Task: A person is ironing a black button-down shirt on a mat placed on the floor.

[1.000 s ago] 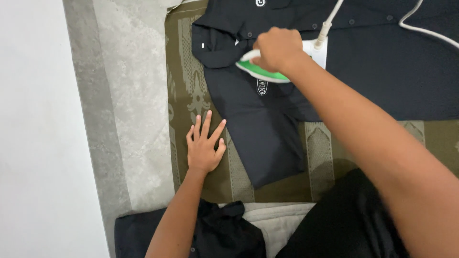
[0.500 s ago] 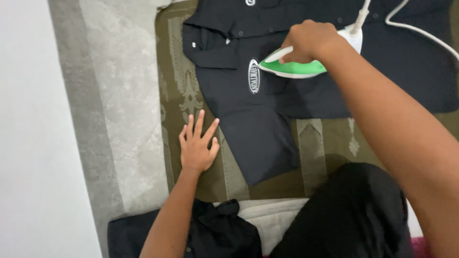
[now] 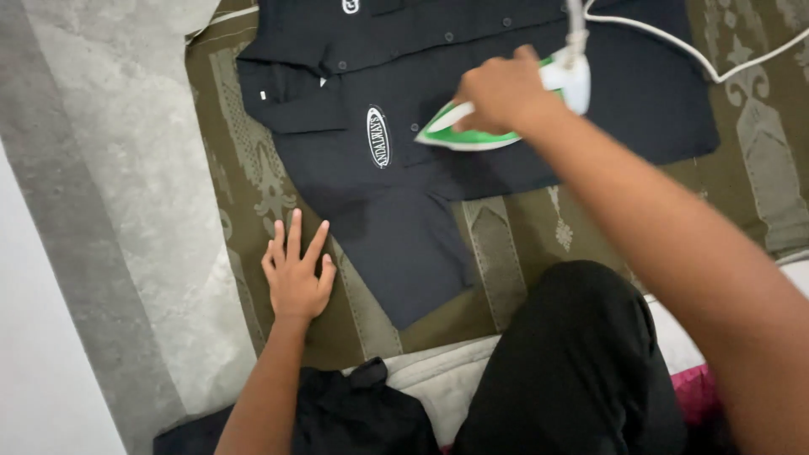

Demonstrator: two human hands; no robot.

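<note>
Item: iron (image 3: 493,126), white with green trim, resting on a dark shirt (image 3: 438,168) at about one o'clock in the view. Its long axis ran roughly nine to three, pointed tip toward nine o'clock and heel toward three. A white cord (image 3: 674,46) left the heel and ran off toward two o'clock.

Right hand (image 3: 501,91): fingers wrapped over the iron's handle in a closed grip, forearm reaching in from five o'clock. This was the hand on the iron; the other lay well apart from it.

Left hand (image 3: 297,274): fingers spread, palm pressed flat at about eight o'clock, on the olive patterned mat (image 3: 244,160) just beside the shirt's sleeve (image 3: 404,253). From this hand the iron lay toward one o'clock.

Shirt: spread flat on the mat, buttoned placket near twelve o'clock, an oval white-edged badge (image 3: 378,136) just at nine o'clock of the iron's tip.

Surroundings: grey floor (image 3: 126,168) at nine o'clock; the person's dark-trousered knee (image 3: 581,362) at six o'clock; a crumpled dark garment (image 3: 354,413) at seven o'clock.

Obscured: the iron's handle and most of its body hidden under the right hand; soleplate not visible; iron blurred; shirt's upper part cut off by the frame's edge.
</note>
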